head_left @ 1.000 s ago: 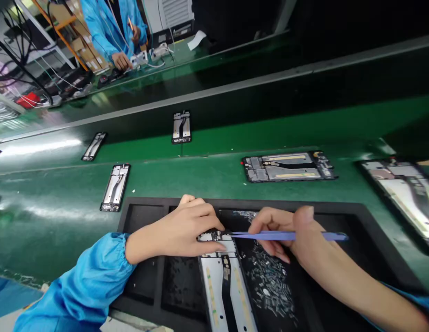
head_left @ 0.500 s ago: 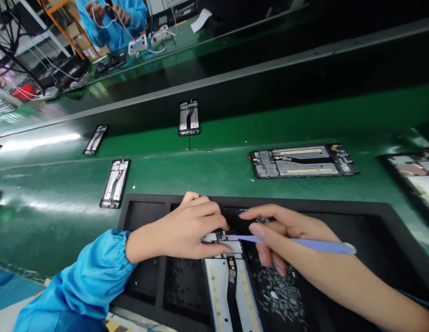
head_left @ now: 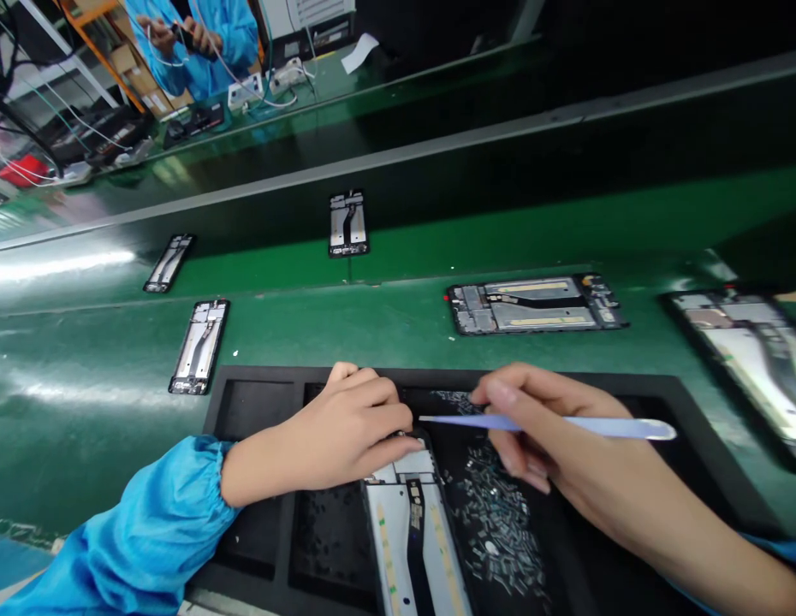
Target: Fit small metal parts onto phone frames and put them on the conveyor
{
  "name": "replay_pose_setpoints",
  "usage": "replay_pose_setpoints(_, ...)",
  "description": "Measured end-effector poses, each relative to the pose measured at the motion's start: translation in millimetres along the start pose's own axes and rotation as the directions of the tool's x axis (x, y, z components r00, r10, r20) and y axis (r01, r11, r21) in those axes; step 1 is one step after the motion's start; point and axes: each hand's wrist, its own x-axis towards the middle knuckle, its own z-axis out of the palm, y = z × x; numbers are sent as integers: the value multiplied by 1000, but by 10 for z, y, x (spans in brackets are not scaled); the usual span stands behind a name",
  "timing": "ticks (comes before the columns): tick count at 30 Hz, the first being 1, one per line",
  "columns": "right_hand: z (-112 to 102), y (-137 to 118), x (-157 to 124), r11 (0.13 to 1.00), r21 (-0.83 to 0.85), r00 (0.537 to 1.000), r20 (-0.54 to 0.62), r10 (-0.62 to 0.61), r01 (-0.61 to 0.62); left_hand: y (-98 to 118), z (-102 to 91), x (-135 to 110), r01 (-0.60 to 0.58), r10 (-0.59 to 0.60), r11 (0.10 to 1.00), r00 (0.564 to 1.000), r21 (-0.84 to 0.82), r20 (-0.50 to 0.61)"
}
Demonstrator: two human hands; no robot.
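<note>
My left hand (head_left: 356, 423) is closed around the top end of an opened phone (head_left: 398, 539), its fingers covering that end. The phone lies tilted over a black tray (head_left: 283, 488), silver inside with a black ribbon cable down its middle. My right hand (head_left: 539, 419) pinches a pair of lilac tweezers (head_left: 603, 425) between thumb and fingers. Their tip is just right of my left fingertips, above the phone's top edge. Beneath my right hand, many small grey and clear pieces (head_left: 504, 539) lie heaped in a tray compartment.
More opened phones lie on the green bench: a sideways phone (head_left: 539, 305) beyond the tray, a large phone (head_left: 745, 359) at right, a phone (head_left: 199, 346) at left. Farther back are a phone (head_left: 348, 222) and another phone (head_left: 169, 263). A co-worker in blue (head_left: 199, 43) handles a cabled device opposite.
The tweezer tip has lifted off the phone's top part and sits a little higher. My left thumb and fingers have drawn together over the phone's top end. The view has shifted slightly.
</note>
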Motion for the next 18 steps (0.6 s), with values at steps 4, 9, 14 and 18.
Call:
replay_pose_setpoints(4,-177,-105,-25,966,-118,935,-249,-252,229,-18,32,27,30,-31,998,999,-62,-23)
replay_pose_setpoints(9,-227,-97,-70,769,-489,854,-86,-512,412,38,8,5,-29,44,994,989,103,-144)
replay_pose_setpoints(14,-184,10,-20,687,-632,873,-34,-487,359,529,167,-337,-142,205,946,958,291,-201)
replay_pose_setpoints(18,-179,-21,3,775,-596,947,-77,-313,208,741,580,-608,-285,347,791,938,542,-13)
